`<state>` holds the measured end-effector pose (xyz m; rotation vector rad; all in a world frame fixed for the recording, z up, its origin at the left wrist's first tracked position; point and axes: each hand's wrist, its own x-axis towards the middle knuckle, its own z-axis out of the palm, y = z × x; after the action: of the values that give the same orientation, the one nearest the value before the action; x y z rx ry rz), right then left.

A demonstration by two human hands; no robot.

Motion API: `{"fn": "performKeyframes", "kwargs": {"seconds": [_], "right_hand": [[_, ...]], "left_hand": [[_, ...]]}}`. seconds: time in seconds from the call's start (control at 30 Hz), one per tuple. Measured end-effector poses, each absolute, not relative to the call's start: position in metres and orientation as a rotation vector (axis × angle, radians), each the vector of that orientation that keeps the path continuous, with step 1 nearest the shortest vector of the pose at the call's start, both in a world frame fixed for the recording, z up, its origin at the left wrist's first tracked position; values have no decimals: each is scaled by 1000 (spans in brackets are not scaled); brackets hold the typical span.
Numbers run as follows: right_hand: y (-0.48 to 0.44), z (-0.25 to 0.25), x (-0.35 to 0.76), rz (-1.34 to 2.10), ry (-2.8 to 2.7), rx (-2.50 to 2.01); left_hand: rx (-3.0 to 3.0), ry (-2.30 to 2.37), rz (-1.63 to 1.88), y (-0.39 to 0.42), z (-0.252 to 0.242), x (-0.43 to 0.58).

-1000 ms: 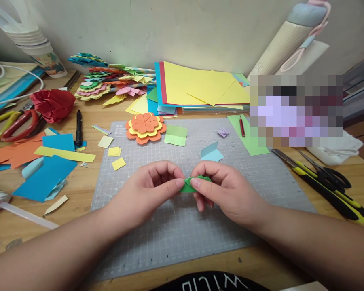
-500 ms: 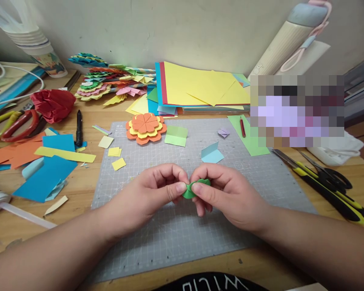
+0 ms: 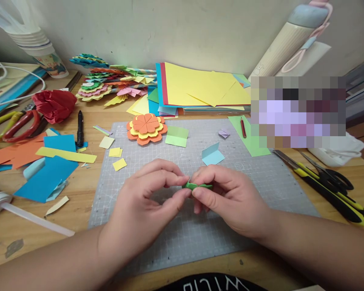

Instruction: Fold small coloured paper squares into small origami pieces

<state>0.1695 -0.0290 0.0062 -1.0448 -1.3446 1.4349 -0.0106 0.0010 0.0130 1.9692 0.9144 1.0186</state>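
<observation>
A small folded piece of green paper (image 3: 204, 186) is pinched between my hands, above the grey cutting mat (image 3: 157, 238). My left hand (image 3: 150, 194) grips its left end with thumb and fingertips. The thumb and curled fingers of my right hand (image 3: 227, 198) close on its middle, and part of the paper is hidden behind them. Beyond my hands lie a folded light blue paper (image 3: 212, 155), a creased light green paper (image 3: 176, 136) and a layered orange and yellow paper flower (image 3: 147, 127).
Blue paper scraps (image 3: 47, 178), a black pen (image 3: 80, 129) and red-handled scissors (image 3: 22, 125) lie on the left. A yellow-black utility knife (image 3: 333, 192) and black scissors (image 3: 333, 178) lie on the right. Paper sheets (image 3: 203, 85) are stacked at the back, beside paper flowers (image 3: 118, 81).
The green paper has turned from showing its rounded face to nearly edge-on. My left hand has tipped upright, its fingers arched higher over the thumb. My right hand has barely moved.
</observation>
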Motion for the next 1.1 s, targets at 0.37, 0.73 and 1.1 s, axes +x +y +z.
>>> {"fn": "performKeyframes", "kwargs": {"seconds": [0.37, 0.73, 1.1], "right_hand": [[-26, 4, 170, 1781, -1016, -996], [-18, 6, 171, 1994, -643, -1008], [-23, 5, 172, 1645, -975, -1108]], "left_hand": [[2255, 843, 1206, 1, 19, -15], [2075, 756, 983, 5, 15, -16], [1167, 839, 504, 16, 10, -9]]}}
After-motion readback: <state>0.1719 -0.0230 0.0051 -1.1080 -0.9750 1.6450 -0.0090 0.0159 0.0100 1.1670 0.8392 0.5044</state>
